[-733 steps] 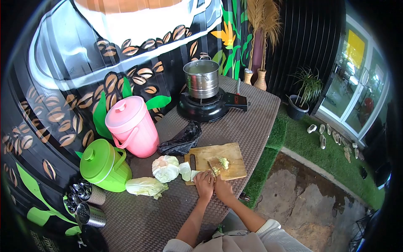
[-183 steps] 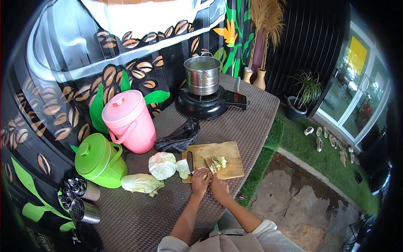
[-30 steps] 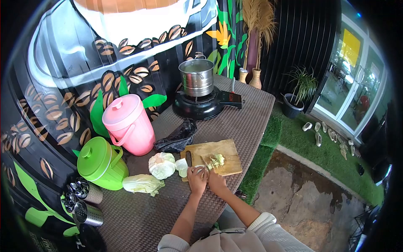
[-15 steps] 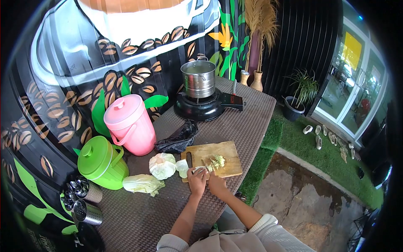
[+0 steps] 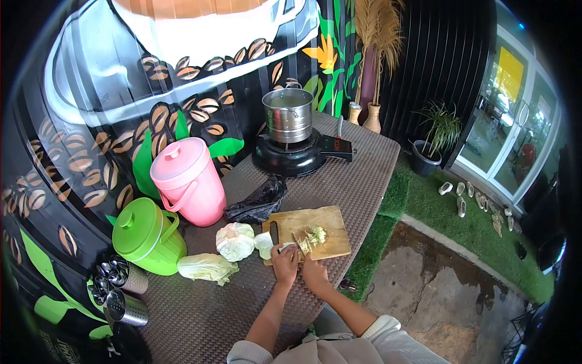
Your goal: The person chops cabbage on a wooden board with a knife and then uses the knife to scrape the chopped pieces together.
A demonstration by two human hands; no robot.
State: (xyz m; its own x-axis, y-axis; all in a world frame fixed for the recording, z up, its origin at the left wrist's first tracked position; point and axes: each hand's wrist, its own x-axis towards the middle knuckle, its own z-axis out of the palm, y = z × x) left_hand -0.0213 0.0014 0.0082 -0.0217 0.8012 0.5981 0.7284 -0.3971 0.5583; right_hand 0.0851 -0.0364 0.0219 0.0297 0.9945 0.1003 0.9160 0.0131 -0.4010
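My left hand (image 5: 284,264) rests at the near edge of a wooden cutting board (image 5: 333,219), fingers closed over a pale piece of cabbage (image 5: 287,246). Right beside it, my right hand (image 5: 314,274) is closed round the handle of a knife (image 5: 296,238), whose thin blade points away across the board; the handle is hidden by my fingers. Finely cut cabbage shreds (image 5: 314,236) lie heaped just beyond the blade. Left of the board sit a pale cabbage leaf piece (image 5: 264,242), a round cabbage (image 5: 235,241) and a longer, leafy cabbage (image 5: 207,268).
A black plastic bag (image 5: 259,201) lies behind the board. Farther back, a steel pot (image 5: 288,116) stands on a black stove (image 5: 288,155). Pink (image 5: 191,185) and green (image 5: 148,236) lidded jugs line the wall side, near metal utensil holders (image 5: 126,307).
My right hand has drawn back slightly toward me with the knife. My left hand stays on the cabbage piece, nearly in place. The surrounding things have not moved.
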